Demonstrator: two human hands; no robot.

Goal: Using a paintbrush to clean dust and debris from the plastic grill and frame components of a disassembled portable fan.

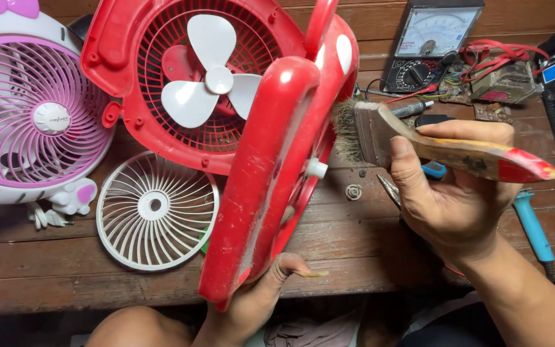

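Head camera, looking down at a wooden workbench (46, 257).

**Q:** What sits on the left side?

**A:** At the far left stands a pink and white desk fan (30, 109) with its grille on. Just right of it, a loose white fan grille (155, 209) lies flat on the bench. Behind that rests a red fan housing (187, 71) with white three-blade propeller (210, 80) showing through its red guard.

**Q:** Where are the hands, and what are the fingers doing?

**A:** The left hand (258, 295) comes up from the bottom edge, near the middle. Its fingers curl around the lower end of a red plastic fan shell (271, 173), which is held upright and edge-on, tilted slightly right. The thumb, with a long nail, presses against the shell's right side. The right hand (457, 193) is to the right of the shell. Its fingers are wrapped together around the wooden handle of a flat paintbrush (431, 144), thumb laid along the near side. The brush's worn bristles point left and touch the shell's right edge.

**Q:** What lies beyond the right hand?

**A:** An analogue multimeter (428, 45) leans at the back, with red wires (502, 54) and a circuit board (499, 87) beside it. A teal-handled tool (534, 228) lies on the bench at right.
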